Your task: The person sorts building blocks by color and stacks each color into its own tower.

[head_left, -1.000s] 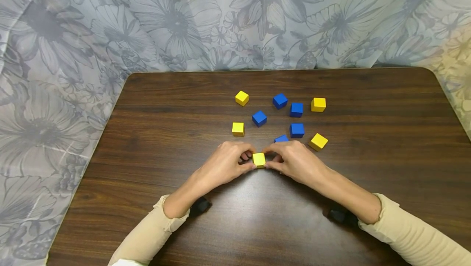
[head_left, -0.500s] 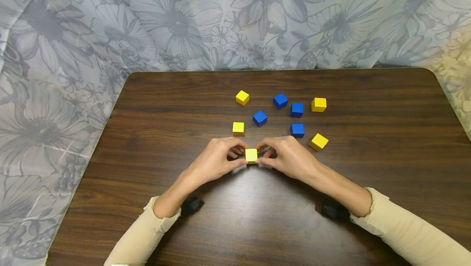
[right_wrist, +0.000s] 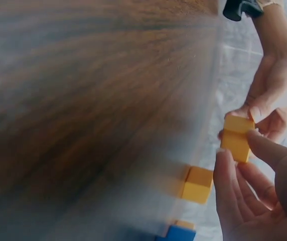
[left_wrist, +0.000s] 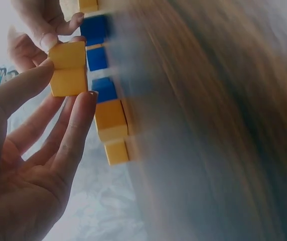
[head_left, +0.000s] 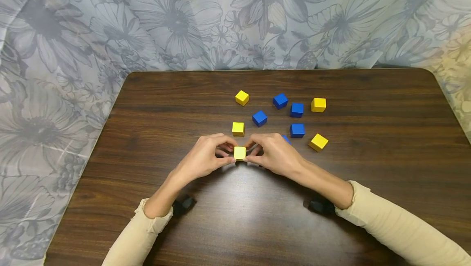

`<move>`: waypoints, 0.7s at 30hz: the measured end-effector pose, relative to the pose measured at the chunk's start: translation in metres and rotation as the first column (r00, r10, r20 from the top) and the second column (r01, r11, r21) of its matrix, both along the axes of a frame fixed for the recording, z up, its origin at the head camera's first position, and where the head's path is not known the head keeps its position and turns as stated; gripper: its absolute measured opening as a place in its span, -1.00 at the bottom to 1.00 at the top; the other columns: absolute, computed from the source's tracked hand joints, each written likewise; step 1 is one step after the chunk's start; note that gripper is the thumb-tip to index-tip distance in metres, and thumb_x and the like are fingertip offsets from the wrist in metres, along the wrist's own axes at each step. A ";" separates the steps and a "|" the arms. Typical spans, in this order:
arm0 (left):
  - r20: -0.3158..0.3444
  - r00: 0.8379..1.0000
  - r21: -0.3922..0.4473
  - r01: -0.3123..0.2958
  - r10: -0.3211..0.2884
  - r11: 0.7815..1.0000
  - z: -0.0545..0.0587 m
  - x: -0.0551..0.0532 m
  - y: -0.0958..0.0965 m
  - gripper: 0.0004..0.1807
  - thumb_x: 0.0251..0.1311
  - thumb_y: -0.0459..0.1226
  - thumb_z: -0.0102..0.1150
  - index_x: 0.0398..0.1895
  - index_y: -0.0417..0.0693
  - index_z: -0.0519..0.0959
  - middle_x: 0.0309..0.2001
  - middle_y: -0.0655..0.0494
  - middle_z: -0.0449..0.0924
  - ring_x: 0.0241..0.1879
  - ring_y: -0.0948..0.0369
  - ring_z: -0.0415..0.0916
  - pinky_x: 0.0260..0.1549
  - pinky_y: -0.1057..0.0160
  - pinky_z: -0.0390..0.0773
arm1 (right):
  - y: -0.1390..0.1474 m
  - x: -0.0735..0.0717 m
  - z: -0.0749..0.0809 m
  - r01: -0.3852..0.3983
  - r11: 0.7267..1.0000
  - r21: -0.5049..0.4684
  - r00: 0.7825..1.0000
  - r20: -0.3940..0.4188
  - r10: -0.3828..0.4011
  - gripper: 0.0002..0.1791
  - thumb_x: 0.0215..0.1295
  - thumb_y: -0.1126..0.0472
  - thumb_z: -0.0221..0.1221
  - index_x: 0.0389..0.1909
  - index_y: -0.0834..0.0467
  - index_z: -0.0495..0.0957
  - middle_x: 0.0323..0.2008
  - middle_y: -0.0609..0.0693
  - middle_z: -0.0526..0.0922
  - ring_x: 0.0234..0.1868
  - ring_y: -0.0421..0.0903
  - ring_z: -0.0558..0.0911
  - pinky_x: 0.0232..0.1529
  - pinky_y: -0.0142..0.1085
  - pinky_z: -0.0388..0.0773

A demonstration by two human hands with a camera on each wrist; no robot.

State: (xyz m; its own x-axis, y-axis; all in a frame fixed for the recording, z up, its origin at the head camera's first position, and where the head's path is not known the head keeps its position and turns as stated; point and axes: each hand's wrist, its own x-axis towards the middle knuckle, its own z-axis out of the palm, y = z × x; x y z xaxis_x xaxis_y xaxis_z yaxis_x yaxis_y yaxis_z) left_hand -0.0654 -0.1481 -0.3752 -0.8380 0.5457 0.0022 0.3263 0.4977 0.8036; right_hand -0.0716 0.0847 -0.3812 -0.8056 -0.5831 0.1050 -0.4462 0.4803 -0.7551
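A small yellow cube is between my two hands near the middle of the table. My left hand pinches its left side between thumb and fingers. From the other side, my right hand pinches it the same way. Both wrist views show the yellow cube raised off the wood, fingertips of both hands on it. Just behind it lies another yellow cube. A blue cube is mostly hidden by my right hand.
Several loose cubes lie farther back on the dark wooden table: blue ones such as this blue cube, and yellow ones, including a yellow cube at the right. A flower-patterned cloth hangs beyond the far edge.
Both hands have moved left together with the yellow cube held between them, and slightly away from the person. The other cubes stay where they were.
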 end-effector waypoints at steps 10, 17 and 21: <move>0.039 0.999 -0.019 -0.011 0.012 1.000 0.002 -0.003 -0.014 -0.64 0.02 -0.43 0.48 -0.07 -0.10 0.66 -0.15 0.10 0.66 -0.19 0.23 0.65 -0.20 0.39 0.66 | -0.017 -0.003 -0.002 0.001 1.000 0.003 0.998 0.067 -0.001 -0.75 0.10 0.24 0.47 -0.23 0.13 0.63 -0.29 -0.04 0.74 -0.38 -0.30 0.70 -0.43 -0.45 0.61; 0.051 0.997 -0.027 -0.064 0.065 0.998 0.002 -0.005 -0.026 -0.64 -0.01 -0.45 0.50 -0.11 -0.09 0.64 -0.17 0.08 0.66 -0.20 0.17 0.68 -0.22 0.37 0.67 | -0.033 -0.011 0.001 -0.003 1.000 0.026 0.996 0.089 0.001 -0.76 0.09 0.22 0.48 -0.27 0.12 0.62 -0.31 -0.05 0.72 -0.40 -0.32 0.70 -0.43 -0.46 0.60; 0.082 0.992 -0.028 -0.097 0.099 0.995 0.003 -0.007 -0.034 -0.65 -0.04 -0.46 0.51 -0.17 -0.07 0.65 -0.19 0.07 0.67 -0.21 0.17 0.68 -0.23 0.36 0.67 | -0.044 -0.015 0.000 -0.002 1.000 0.026 0.994 0.107 0.000 -0.76 0.07 0.22 0.49 -0.29 0.11 0.63 -0.35 -0.07 0.73 -0.42 -0.32 0.70 -0.43 -0.47 0.60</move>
State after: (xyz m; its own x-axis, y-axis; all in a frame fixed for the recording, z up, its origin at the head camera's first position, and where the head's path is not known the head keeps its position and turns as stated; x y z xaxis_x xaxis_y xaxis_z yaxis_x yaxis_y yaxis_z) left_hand -0.0720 -0.1817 -0.3720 -0.8842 0.4600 -0.0818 0.2073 0.5432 0.8136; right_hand -0.0869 0.0411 -0.3808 -0.8107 -0.5854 0.0032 -0.3639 0.4997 -0.7861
